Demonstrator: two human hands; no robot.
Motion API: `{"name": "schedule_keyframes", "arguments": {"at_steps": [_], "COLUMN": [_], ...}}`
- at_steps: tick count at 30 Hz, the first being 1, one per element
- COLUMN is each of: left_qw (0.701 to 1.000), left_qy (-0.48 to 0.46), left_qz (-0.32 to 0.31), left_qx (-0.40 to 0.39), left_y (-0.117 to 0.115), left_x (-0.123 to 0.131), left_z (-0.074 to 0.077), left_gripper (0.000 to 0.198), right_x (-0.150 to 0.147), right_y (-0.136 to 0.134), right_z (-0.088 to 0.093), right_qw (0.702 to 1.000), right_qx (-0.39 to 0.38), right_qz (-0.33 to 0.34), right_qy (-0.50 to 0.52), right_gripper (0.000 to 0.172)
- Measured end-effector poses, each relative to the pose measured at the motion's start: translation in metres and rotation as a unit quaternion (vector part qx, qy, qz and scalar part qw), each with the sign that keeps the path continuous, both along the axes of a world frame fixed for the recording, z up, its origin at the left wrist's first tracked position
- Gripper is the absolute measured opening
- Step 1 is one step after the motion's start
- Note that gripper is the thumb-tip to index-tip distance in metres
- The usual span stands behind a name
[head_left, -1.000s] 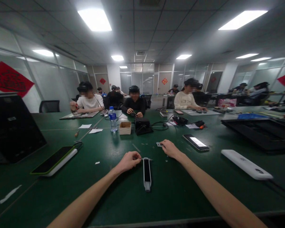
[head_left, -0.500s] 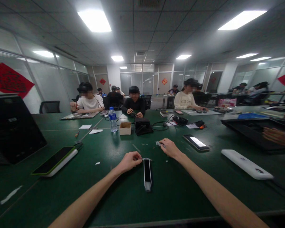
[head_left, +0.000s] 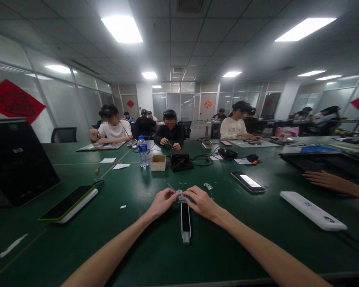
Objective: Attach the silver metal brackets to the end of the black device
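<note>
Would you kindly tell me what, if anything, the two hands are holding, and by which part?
A small grey metal plate, apparently held at its left and right edges by the fingertips of the left hand and right hand.

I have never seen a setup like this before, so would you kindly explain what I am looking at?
There is no machine here: the left hand and right hand are one person's bare hands. The view comes from a camera on that person's head, looking forward and down. Over the green table, the fingertips of both hands meet at a small grey plate, by the far end of a slim, white-edged device; the exact grip is too small to tell. Another small grey piece lies just beyond the right hand. Farther right are a phone with a lit screen and a white oblong device. The hand at the right edge is someone else's.
</note>
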State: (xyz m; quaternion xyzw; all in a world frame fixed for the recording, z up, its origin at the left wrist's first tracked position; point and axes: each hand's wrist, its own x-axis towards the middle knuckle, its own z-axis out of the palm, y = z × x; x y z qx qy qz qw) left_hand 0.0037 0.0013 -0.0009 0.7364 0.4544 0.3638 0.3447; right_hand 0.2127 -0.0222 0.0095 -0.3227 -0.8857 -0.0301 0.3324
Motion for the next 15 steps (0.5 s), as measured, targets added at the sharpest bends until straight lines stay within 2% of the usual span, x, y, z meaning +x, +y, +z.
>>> {"name": "schedule_keyframes", "arguments": {"at_steps": [6,11,15], "left_qw": [0.996,1.0,0.997], "left_qy": [-0.065,0.009,0.072], "left_qz": [-0.008,0.012,0.032], "left_qx": [-0.052,-0.021,-0.013], "left_y": [0.002,0.006,0.013], "left_x": [0.001,-0.006,-0.012], "left_z": [0.0,0.007,0.002], "left_gripper": [0.037,0.03,0.03], "right_x": [-0.009,0.007,0.022], "right_y": [-0.009,-0.004,-0.001], "right_z": [0.002,0.008,0.011], "right_qw": [0.998,0.999,0.996], "right_qx": [0.002,-0.002,-0.041], "right_qz": [0.049,0.008,-0.026], "right_qy": [-0.034,-0.041,-0.075], "right_gripper": [0.023,0.021,0.016]}}
